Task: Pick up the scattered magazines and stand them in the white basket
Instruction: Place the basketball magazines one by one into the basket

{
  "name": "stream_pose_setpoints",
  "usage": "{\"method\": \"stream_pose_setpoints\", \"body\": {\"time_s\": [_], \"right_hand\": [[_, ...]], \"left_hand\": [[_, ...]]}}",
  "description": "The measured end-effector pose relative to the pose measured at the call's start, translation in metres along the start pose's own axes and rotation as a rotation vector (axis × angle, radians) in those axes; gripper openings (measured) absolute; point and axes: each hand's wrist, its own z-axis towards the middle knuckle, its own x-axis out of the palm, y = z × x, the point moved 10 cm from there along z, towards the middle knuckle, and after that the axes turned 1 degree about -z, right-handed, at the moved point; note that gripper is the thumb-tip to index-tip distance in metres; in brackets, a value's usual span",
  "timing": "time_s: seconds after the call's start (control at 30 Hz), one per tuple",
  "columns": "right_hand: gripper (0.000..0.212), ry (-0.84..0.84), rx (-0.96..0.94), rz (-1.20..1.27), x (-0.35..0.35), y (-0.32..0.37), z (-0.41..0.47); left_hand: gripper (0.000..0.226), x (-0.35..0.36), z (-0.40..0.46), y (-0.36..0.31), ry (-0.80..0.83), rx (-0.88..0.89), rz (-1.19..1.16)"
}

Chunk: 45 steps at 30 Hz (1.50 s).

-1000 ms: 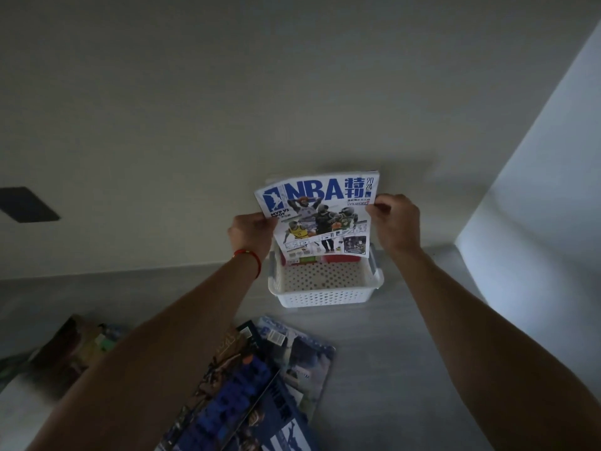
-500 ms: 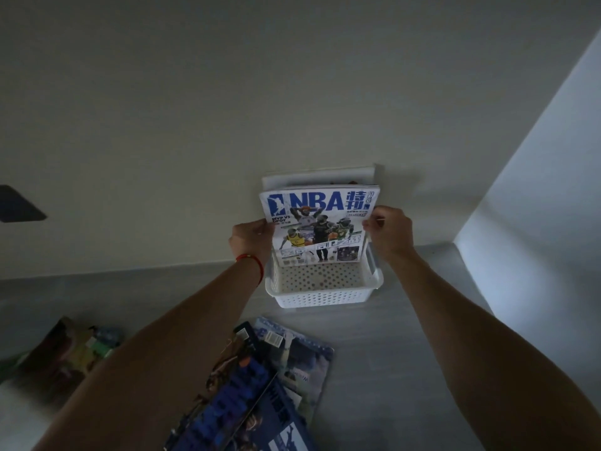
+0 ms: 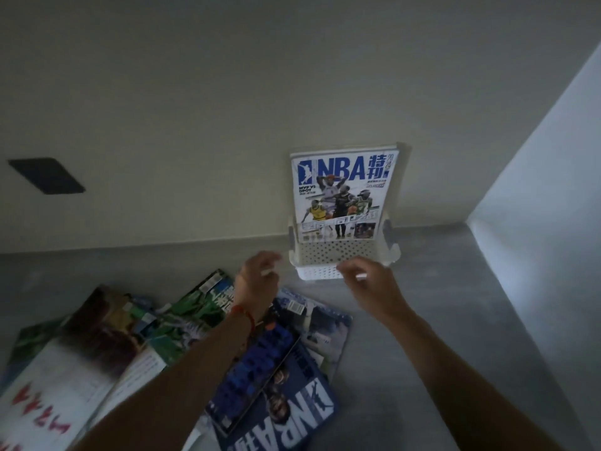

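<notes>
An NBA magazine [image 3: 343,190] with a white and blue cover stands upright in the white perforated basket [image 3: 344,252] against the back wall, another magazine just behind it. My left hand [image 3: 258,276], with a red string at the wrist, hovers empty in front of the basket's left corner, fingers loosely apart. Empty too, my right hand [image 3: 367,281] hangs in front of the basket's front wall. Several magazines lie scattered on the grey surface below: a dark blue NBA one [image 3: 276,395], a pale one [image 3: 325,323], a green one [image 3: 195,314] and a brownish one [image 3: 104,330].
The grey surface [image 3: 439,288] runs to a beige back wall and a white side wall [image 3: 536,239] at right. A dark rectangular plate [image 3: 47,175] sits on the back wall at left. A white magazine with red print [image 3: 42,411] lies at the bottom left.
Both hands have let go of the NBA magazine, which now stands in the basket, and have pulled back toward me. The view has tilted down, showing more scattered magazines.
</notes>
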Motion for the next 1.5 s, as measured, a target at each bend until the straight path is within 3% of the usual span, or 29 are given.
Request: {"method": "stream_pose_setpoints", "body": {"time_s": [0.1, 0.23, 0.37, 0.47, 0.57, 0.63, 0.77, 0.87, 0.93, 1.0, 1.07, 1.1, 1.17, 1.2, 1.27, 1.33, 1.37, 1.43, 1.5], "right_hand": [[0.016, 0.213, 0.098, -0.066, 0.07, 0.001, -0.05], [0.038, 0.342, 0.227, -0.361, 0.137, -0.011, -0.107], [0.058, 0.258, 0.259, -0.548, 0.169, 0.0, -0.135], [0.061, 0.204, 0.398, -0.585, 0.186, 0.007, -0.141], [0.072, 0.159, 0.561, -0.441, 0.199, 0.006, -0.151], [0.071, 0.016, 0.667, -0.159, 0.199, 0.002, -0.158], [0.031, -0.428, 0.856, 0.49, 0.174, -0.013, -0.175], [0.006, -0.391, 0.898, 0.548, 0.16, -0.018, -0.173], [0.009, -0.311, 0.773, 0.395, 0.147, -0.005, -0.165], [0.011, -0.236, 0.642, 0.234, 0.135, 0.018, -0.16], [0.011, -0.168, 0.499, 0.202, 0.124, 0.044, -0.152], [0.009, -0.146, 0.432, 0.18, 0.116, 0.054, -0.147], [0.01, -0.136, 0.318, 0.136, 0.096, 0.074, -0.138], [0.015, -0.15, 0.262, 0.147, 0.083, 0.085, -0.133], [0.025, -0.176, 0.177, 0.218, 0.057, 0.098, -0.122], [0.022, -0.235, 0.103, 0.178, 0.026, 0.101, -0.113], [0.018, -0.29, 0.096, 0.134, 0.009, 0.097, -0.111], [0.031, -0.476, 0.174, 0.045, -0.033, 0.07, -0.113], [0.045, -0.632, 0.338, 0.179, -0.061, 0.028, -0.124]], "left_hand": [[0.032, -0.029, -0.053, 0.059, 0.001, -0.066, 0.063], [0.027, -0.045, -0.097, 0.108, 0.108, 0.147, 0.455], [0.07, -0.034, -0.125, 0.174, 0.478, 0.099, 0.834], [0.08, -0.03, -0.137, 0.187, 0.585, 0.158, 0.962], [0.082, -0.024, -0.149, 0.183, 0.682, 0.186, 0.971], [0.082, -0.016, -0.162, 0.182, 0.803, 0.194, 0.956], [0.084, -0.013, -0.189, 0.182, 0.958, 0.234, 0.932], [0.073, -0.015, -0.192, 0.156, 0.948, 0.374, 0.784], [0.052, -0.023, -0.179, 0.125, 0.873, 0.383, 0.508], [0.037, -0.046, -0.144, 0.092, 0.599, 0.383, 0.392], [0.045, -0.07, -0.117, 0.05, 0.297, 0.533, 0.493], [0.055, -0.072, -0.111, 0.03, 0.243, 0.617, 0.562], [0.063, -0.061, -0.102, 0.005, 0.314, 0.72, 0.682], [0.054, -0.053, -0.097, -0.004, 0.404, 0.724, 0.68], [0.027, -0.047, -0.09, -0.023, 0.555, 0.677, 0.467], [0.017, -0.05, -0.082, -0.045, 0.554, 0.659, 0.261], [0.015, -0.051, -0.08, -0.055, 0.533, 0.653, 0.189], [0.015, -0.056, -0.07, -0.071, 0.478, 0.591, -0.003], [0.019, -0.057, -0.062, -0.084, 0.434, 0.493, -0.207]]}}
